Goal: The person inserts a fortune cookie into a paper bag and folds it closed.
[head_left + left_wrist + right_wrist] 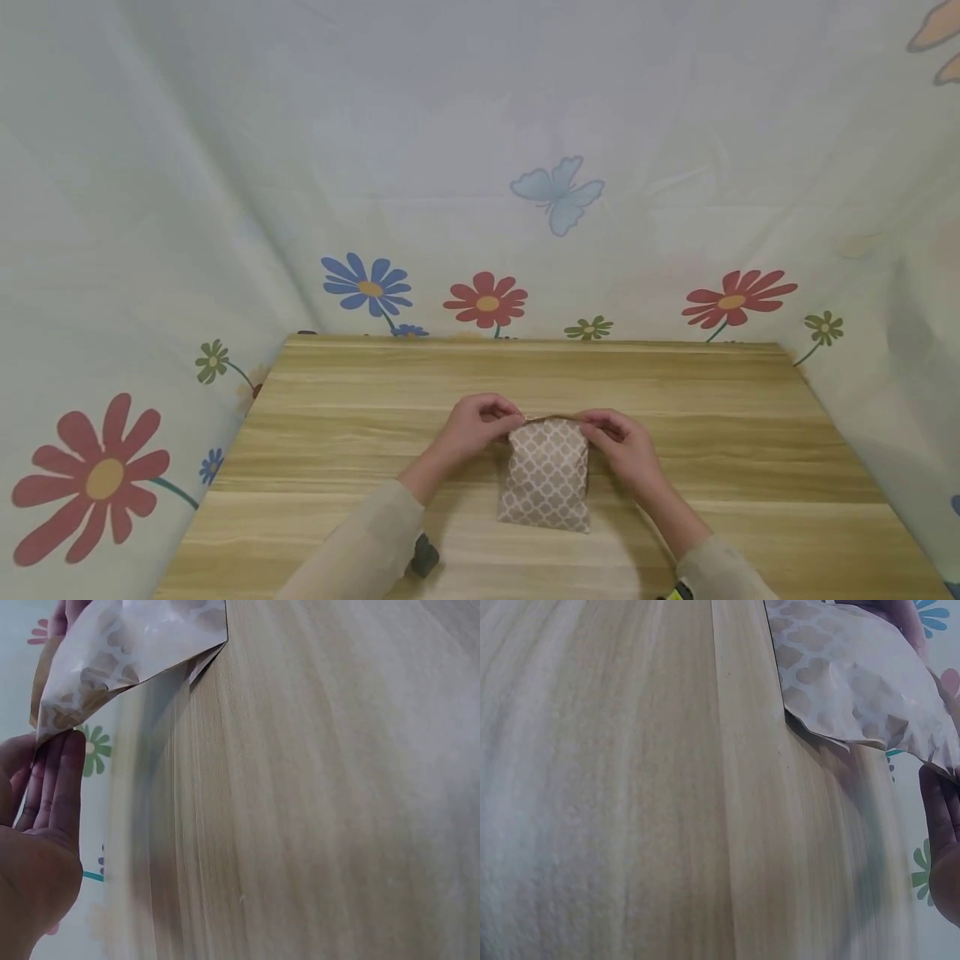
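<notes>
A small paper bag [546, 477], tan with a white lattice pattern, is in the middle of the wooden table, its mouth toward the far side. My left hand [482, 423] pinches the left corner of the bag's mouth between thumb and fingers. At the right corner, my right hand [619, 446] pinches the mouth edge the same way. The brown inside of the paper shows along the top. In the left wrist view the bag [142, 645] bulges, its mouth edge raised off the table. Creases run across the bag [847, 675] in the right wrist view. Its contents are hidden.
The wood-grain table [337, 392] extends to a far edge against a pale cloth backdrop [420, 125] printed with flowers and a butterfly. The cloth also hangs along both sides. A dark wrist strap piece [424, 556] shows by the left sleeve.
</notes>
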A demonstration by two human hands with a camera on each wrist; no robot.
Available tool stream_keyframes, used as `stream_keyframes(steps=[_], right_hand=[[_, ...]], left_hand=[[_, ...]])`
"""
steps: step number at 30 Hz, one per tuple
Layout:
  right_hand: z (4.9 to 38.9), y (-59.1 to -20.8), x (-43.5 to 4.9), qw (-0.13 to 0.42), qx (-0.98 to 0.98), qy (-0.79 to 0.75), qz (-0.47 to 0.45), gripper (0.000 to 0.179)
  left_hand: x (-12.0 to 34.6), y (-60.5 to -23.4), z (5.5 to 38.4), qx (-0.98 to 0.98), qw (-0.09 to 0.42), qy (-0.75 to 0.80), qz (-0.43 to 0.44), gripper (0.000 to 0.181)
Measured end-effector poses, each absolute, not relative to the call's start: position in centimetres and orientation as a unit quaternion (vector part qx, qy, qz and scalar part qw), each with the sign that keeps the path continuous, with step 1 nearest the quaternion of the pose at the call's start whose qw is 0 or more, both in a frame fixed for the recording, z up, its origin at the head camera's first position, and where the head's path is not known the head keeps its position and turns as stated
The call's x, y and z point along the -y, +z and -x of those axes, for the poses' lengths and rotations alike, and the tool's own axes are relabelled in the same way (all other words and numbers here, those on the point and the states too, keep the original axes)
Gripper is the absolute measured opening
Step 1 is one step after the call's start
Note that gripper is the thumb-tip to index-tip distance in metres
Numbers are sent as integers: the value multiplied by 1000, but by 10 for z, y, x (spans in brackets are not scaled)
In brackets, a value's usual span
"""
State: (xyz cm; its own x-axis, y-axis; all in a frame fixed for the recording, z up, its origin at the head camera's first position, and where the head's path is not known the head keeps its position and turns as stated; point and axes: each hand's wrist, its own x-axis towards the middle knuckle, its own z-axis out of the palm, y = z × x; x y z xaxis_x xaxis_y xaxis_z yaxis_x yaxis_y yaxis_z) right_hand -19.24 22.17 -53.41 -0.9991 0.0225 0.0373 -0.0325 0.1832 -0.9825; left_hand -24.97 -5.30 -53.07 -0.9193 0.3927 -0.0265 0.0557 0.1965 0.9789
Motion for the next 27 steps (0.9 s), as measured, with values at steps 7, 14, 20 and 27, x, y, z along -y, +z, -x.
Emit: stream_keyframes(steps=[7, 14, 20, 27], right_hand=[[191, -536, -225, 29, 776, 629, -39, 21], [191, -536, -228, 22, 766, 638, -74, 21], [192, -537, -231, 24, 777, 622, -94, 17], [192, -533, -235, -12, 791, 607, -76, 19]], left_hand=[[54, -530, 250, -750, 145, 631, -137, 17], [55, -529, 251, -750, 161, 629, -127, 18], [57, -529, 252, -746, 168, 630, -133, 18], [58, -528, 252, -745, 175, 628, -142, 17]])
